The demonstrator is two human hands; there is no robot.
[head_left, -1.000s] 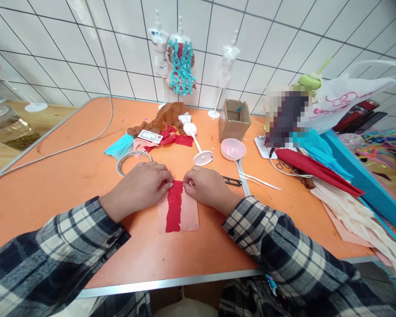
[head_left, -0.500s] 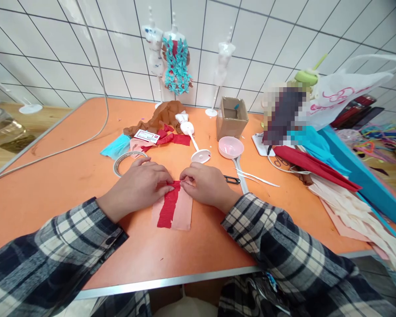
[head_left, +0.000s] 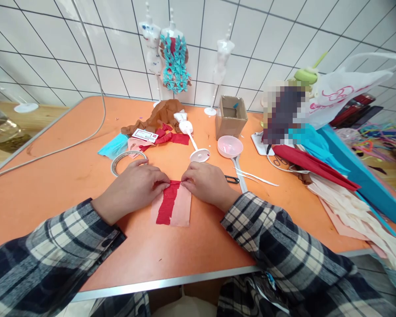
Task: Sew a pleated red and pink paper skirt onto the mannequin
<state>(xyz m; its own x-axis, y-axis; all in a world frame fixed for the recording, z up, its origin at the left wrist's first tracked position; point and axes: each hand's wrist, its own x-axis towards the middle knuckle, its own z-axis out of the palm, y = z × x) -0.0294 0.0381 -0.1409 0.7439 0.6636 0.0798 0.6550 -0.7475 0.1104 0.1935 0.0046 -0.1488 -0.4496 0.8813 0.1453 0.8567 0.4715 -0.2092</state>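
The strip is pinched tight at the top edge of the sheet by fingers of left hand and right hand; it could be torn by uneven tension.

A craft workshop for doll clothes. Small white mannequins stand against a tiled wall, one in a paper dress. The orange table holds crepe paper, tape and scissors.

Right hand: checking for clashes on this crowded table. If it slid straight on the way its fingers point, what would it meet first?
Probably the left hand, whose fingertips sit just across the red paper strip that both hands pinch at its top; the right hand points straight at them.
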